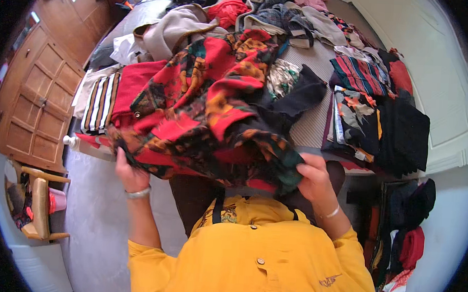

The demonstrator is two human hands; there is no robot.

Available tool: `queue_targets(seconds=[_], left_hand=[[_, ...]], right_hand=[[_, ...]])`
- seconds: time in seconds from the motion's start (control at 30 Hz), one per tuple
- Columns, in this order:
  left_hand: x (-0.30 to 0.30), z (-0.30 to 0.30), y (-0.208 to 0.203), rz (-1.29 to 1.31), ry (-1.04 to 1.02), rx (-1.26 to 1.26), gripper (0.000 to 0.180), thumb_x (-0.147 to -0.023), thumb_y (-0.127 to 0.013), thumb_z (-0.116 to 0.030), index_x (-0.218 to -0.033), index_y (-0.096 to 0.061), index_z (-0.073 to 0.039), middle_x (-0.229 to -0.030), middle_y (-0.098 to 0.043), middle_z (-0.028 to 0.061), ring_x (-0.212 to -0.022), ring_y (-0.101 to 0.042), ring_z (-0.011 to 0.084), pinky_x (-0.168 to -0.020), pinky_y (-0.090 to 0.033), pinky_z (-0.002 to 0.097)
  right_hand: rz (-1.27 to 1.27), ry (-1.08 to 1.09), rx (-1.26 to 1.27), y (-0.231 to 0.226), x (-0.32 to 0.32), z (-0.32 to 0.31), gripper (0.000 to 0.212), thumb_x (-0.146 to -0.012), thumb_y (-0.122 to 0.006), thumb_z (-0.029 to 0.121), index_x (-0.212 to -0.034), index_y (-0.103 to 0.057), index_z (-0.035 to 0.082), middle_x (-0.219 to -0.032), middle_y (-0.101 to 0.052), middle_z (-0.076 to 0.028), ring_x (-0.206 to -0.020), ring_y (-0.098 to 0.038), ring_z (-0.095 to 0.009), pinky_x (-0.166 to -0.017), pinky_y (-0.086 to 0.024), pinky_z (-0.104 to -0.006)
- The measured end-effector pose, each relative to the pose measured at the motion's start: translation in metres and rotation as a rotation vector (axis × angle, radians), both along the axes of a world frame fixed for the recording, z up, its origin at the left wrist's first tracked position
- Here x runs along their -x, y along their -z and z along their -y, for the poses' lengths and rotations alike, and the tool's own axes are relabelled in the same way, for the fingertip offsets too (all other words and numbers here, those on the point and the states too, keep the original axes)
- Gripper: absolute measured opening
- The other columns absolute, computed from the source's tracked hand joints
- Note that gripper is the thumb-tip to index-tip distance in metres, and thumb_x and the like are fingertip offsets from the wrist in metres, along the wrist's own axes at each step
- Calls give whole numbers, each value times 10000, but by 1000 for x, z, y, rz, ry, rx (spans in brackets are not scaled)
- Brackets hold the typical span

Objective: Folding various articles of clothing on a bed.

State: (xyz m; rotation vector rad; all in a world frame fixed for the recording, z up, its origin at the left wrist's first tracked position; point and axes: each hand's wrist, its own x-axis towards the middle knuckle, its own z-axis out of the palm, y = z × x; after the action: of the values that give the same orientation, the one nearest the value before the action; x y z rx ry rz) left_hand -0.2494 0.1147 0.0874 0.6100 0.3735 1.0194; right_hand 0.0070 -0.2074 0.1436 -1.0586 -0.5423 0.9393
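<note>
A large red garment (pixel 193 112) with a black, green and orange pattern stretches between my hands, its near edge toward my lap. At its left end my left hand (pixel 131 172) is closed on the edge, slightly blurred. My right hand (pixel 317 179) pinches the right end, where the cloth is dark green. The garment lies loose and rumpled, with its far part over the bed. A button or snap shows on its left side. Beyond its right side lie a black sleeve-like piece (pixel 300 96) and a pale cloth with green patches (pixel 283 79).
Folded clothes lie at the left, including a striped one (pixel 100 102) and a red one (pixel 136 85). At the right are folded stacks with a black garment (pixel 403 133) and a striped cloth (pixel 358 76). A loose heap (pixel 225 13) covers the far bed. A wooden chair (pixel 40 207) stands lower left.
</note>
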Motion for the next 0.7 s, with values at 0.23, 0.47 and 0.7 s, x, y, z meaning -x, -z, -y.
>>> queue_targets(seconds=[0.23, 0.47, 0.7], left_hand=[[-28, 42, -112, 44, 10, -165, 443, -982, -370, -306, -1334, -401, -40, -1316, -484, 131, -1199, -474, 294, -1028, -357, 483], [-49, 102, -100, 47, 325, -107, 399, -971, -414, -215, -1317, -392, -18, -1259, -516, 98, -1157, -509, 251, -985, -417, 427], [-53, 142, -94, -188, 630, -593, 353, -889, -458, -44, -1236, -474, 16, -1217, -528, 99, -1051, -548, 192, -884, -445, 311]], right_hand=[[1158, -187, 307, 29, -9, 19, 105, -817, -558, 47, -869, -614, -24, -697, -623, -136, -664, -626, -144, -595, -476, -291], [1011, 5, -86, -68, -8, -54, 217, -821, -510, -24, -1016, -605, -38, -886, -657, -143, -806, -649, -226, -734, -497, -282], [993, -606, -129, -49, -3, -96, 309, -799, -576, 53, -1099, -565, -19, -1144, -564, -178, -1020, -571, -329, -910, -451, -331]])
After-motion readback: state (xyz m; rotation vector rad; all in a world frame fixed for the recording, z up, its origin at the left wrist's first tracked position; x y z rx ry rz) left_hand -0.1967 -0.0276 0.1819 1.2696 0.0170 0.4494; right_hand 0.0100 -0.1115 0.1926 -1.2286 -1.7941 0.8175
